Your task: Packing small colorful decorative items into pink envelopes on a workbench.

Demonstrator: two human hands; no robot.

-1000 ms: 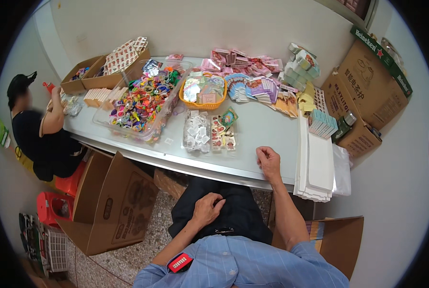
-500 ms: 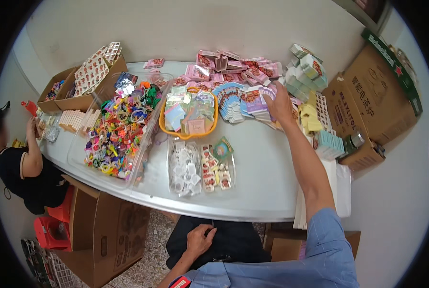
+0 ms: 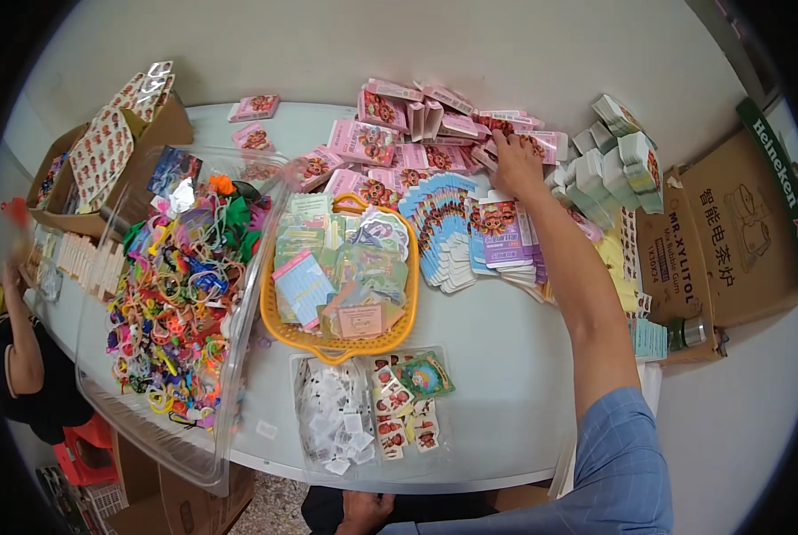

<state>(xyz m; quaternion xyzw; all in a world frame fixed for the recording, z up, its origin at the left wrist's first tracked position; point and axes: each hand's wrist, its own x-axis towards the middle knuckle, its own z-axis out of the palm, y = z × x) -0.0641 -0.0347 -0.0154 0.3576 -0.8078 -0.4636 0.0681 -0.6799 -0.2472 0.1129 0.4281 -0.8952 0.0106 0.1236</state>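
My right hand [image 3: 516, 166] reaches over the far side of the table, its fingers bent down and closed on a small pink box [image 3: 485, 155] in a heap of pink printed boxes [image 3: 364, 143]. Just below that hand, fanned purple cards [image 3: 503, 234] lie beside fanned blue cards [image 3: 441, 223]. My left hand [image 3: 363, 511] is low at my lap, partly cut off by the table edge, and its fingers are mostly hidden.
A yellow basket [image 3: 269, 332] holds packets and cards. Left of it, a clear bin [image 3: 229, 464] is full of colourful trinkets. A clear tray [image 3: 449, 428] of small pieces sits in front. White-green boxes [image 3: 602, 178] and cartons [image 3: 745, 227] stand right. Another person [image 3: 33, 383] works at left.
My right hand has moved from the purple cards farther back to the pink boxes. The view has shifted closer to the table, so less of my left hand shows.
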